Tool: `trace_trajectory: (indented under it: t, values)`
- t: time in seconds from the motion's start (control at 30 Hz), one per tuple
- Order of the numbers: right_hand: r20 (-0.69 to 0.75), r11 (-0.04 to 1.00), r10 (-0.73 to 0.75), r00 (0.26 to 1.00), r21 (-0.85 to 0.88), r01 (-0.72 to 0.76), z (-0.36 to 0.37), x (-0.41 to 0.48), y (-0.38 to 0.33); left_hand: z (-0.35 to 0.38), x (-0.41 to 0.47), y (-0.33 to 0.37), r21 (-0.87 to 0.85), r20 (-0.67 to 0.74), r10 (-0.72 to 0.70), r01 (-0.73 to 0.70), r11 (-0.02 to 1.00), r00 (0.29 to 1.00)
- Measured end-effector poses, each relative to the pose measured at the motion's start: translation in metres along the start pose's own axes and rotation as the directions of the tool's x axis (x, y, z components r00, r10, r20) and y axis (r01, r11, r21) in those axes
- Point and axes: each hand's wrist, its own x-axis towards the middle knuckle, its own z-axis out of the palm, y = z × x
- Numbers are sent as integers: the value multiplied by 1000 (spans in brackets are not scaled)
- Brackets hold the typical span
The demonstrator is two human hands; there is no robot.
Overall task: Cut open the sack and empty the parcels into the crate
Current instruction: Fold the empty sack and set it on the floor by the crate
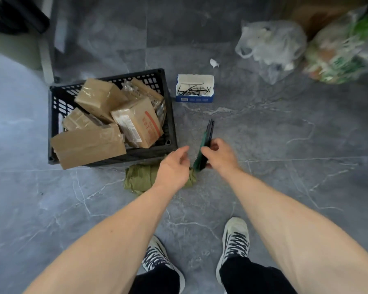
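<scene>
A black plastic crate stands on the grey floor, with several brown cardboard parcels piled inside; one long parcel hangs over its near rim. The olive-green sack lies crumpled and flat on the floor just in front of the crate. My right hand grips green-handled scissors, blades shut and pointing away from me. My left hand hovers above the sack's right end with fingers apart, holding nothing.
A small blue-and-white box of black cable ties sits right of the crate. Two filled plastic bags lie at the far right, with a white paper scrap nearby. My two shoes stand below.
</scene>
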Motion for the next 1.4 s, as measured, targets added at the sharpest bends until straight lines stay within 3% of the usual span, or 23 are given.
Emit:
trace_trajectory:
  t: [0.27,0.47,0.7,1.03,1.4]
  values:
    - [53,999,-52,997,19,51,-52,-115,-88,-48,-80,133,-151,29,-147,150,977,989]
    - [130,942,92,987,310,-128,-103,-196,-174,-89,-138,213,-292,58,-266,271,917,962]
    - [131,921,40,991,380,-87,-173,-278,-247,-112,-205,307,-379,99,-203,226,897,974]
    - [116,945,-68,991,325,27,-252,-329,-315,-119,-258,414,-421,-11,-139,122,899,990]
    - [128,951,-181,975,274,140,-280,-307,-411,-157,-204,479,-531,-52,-33,0,847,998]
